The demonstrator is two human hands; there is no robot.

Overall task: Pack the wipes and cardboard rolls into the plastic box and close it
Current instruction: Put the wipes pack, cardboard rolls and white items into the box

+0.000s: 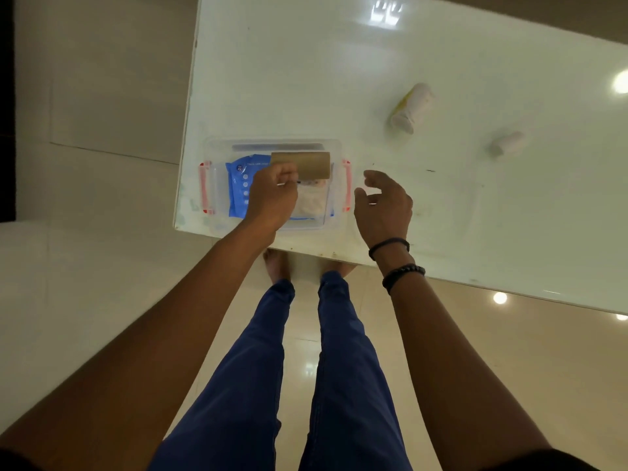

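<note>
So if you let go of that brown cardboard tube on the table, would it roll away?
Probably, if it lands on its side: the brown cardboard tube is a round cylinder and the glossy white table looks smooth. It seems light, since the left hand holds it by one end alone. Being hollow, it would likely crush if squeezed hard.

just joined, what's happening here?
A person is packing a clear plastic box at the table corner. The left hand holds a cardboard roll over the open box, where a blue wipes pack already lies. The right hand hovers empty beside it. Two white rolls lie further off on the table.
</note>
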